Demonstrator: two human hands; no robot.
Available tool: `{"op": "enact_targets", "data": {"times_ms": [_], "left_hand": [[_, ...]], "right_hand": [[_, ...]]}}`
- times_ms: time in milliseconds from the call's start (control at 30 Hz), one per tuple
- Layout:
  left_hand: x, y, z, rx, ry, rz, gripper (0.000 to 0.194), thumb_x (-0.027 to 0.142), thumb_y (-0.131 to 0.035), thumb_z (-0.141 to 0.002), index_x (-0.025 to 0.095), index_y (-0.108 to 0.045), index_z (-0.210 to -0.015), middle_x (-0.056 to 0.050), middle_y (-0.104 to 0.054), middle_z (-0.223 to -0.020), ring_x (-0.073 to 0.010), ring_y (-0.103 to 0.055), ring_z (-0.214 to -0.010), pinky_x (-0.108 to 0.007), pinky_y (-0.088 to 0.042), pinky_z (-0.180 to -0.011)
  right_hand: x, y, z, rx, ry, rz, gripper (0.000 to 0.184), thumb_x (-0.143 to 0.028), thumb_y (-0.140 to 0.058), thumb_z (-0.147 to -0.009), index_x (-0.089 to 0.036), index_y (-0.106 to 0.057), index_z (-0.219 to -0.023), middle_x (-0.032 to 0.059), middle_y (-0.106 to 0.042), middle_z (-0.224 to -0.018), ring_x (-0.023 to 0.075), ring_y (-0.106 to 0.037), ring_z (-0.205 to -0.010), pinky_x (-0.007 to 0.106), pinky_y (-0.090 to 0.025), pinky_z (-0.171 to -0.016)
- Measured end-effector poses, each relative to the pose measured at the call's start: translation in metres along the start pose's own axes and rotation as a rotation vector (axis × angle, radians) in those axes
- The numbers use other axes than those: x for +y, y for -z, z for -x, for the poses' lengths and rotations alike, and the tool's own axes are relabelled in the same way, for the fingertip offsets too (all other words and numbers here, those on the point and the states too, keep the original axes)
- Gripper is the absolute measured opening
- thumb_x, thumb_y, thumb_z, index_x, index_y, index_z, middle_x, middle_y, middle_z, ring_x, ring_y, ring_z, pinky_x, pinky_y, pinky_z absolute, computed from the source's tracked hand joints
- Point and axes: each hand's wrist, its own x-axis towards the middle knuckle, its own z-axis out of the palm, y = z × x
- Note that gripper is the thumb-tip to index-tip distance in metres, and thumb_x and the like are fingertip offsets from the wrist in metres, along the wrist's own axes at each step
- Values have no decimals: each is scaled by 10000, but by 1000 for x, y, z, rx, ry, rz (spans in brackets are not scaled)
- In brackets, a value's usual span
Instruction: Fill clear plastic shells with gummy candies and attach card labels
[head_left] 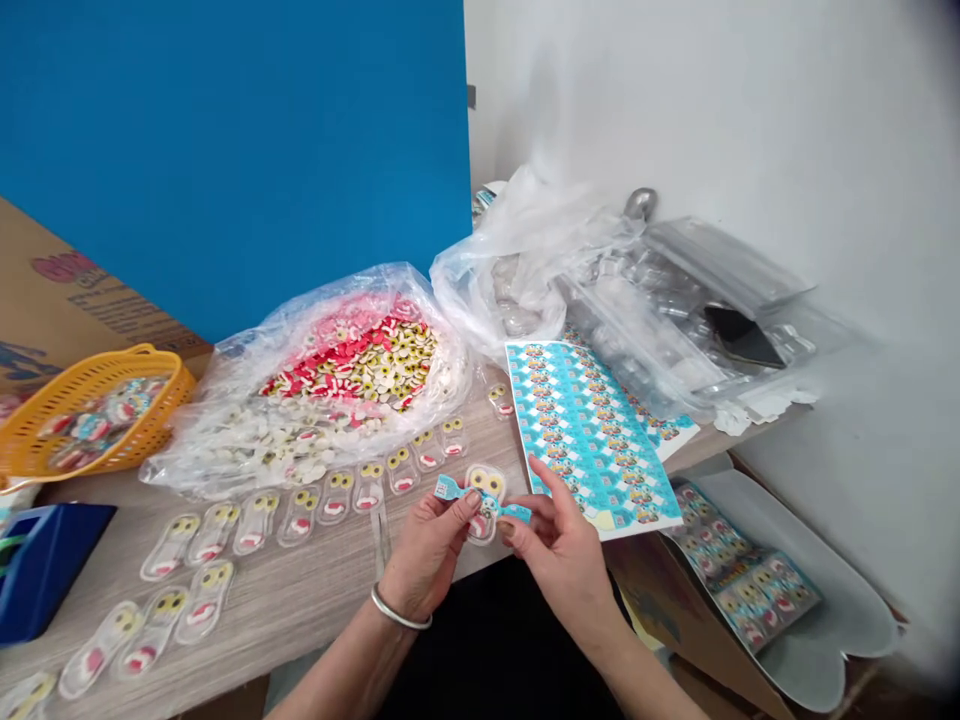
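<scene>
Left grip (427, 550) pinched shut on blue strip (450, 488). Right grip (559, 565) nearly closed, fingertips on strip's far end. One blister (487, 484) directly behind strip, between grips.

Landmark bag (352, 380) of candy pieces: 14 loose blisters on counter (300, 600), 13 below bag, 1 right of it; 1 sheet (592, 440) of blue strips right of bag; 1 basket (97, 410) left of bag.

Risks: hard pull could tear strip; weak pinch could drop blister; left wrist could knock nearby blisters out of line.
</scene>
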Motion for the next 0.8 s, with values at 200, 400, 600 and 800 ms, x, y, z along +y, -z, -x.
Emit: {"op": "enact_targets", "data": {"times_ms": [200,400,600,800], "left_hand": [[13,1,-1,19,-63,43,206,263,-853,-672,139,-712,-757,-8,-674,-698,-83,-557,-586,-202,-453,-572],[9,-9,9,-168,75,122,154,266,-807,-739,148,-725,-796,-21,-675,-714,-96,-579,-608,-235,-477,-618],[8,-6,7,-157,158,118,214,264,-827,-713,141,-709,-843,-18,-662,-728,-92,-577,-598,-235,-470,-597],[-3,-1,-2,100,11,85,308,256,-889,-608,161,-663,-794,-16,-690,-747,-116,-603,-642,-256,-495,-633]], "right_hand": [[-2,9,-19,-165,-38,-173,262,-451,-692,-844,-192,-648,-846,-28,-565,-603,102,-508,-544,218,-401,-507],[2,-4,-22,-267,-2,-356,253,-419,-694,-857,-195,-605,-779,-46,-498,-638,78,-408,-568,204,-326,-525],[9,-12,-29,-275,-80,-389,287,-439,-737,-803,-215,-559,-822,-65,-494,-654,66,-359,-519,190,-280,-465],[15,-12,-44,-213,-134,-237,310,-473,-722,-791,-203,-573,-754,-53,-527,-605,82,-414,-487,198,-316,-438]]}}
